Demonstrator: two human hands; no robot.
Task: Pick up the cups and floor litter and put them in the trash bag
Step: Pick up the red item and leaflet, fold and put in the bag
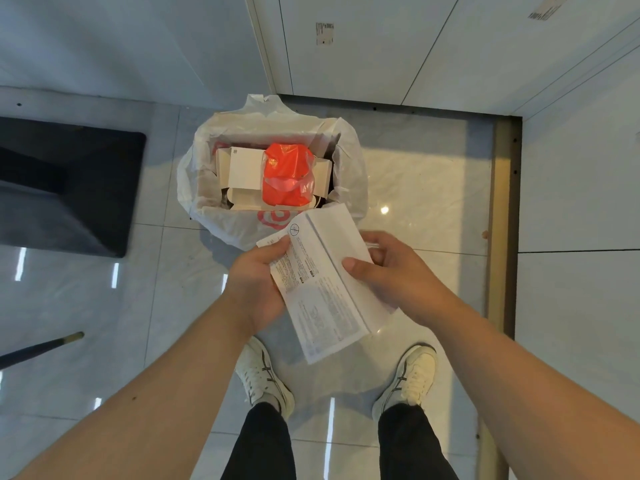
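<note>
A white trash bag stands open on the tiled floor ahead of my feet. Inside it lie a flattened white carton and a red plastic bag. I hold a folded white printed paper sheet just in front of the bag's near rim. My left hand grips its left edge with the thumb on top. My right hand grips its right side, thumb pressed on the fold. No cups are visible.
A dark furniture base sits on the floor at the left, and a dark rod lies lower left. White cabinet panels rise behind the bag. A metal floor strip runs along the right. My white shoes stand below the paper.
</note>
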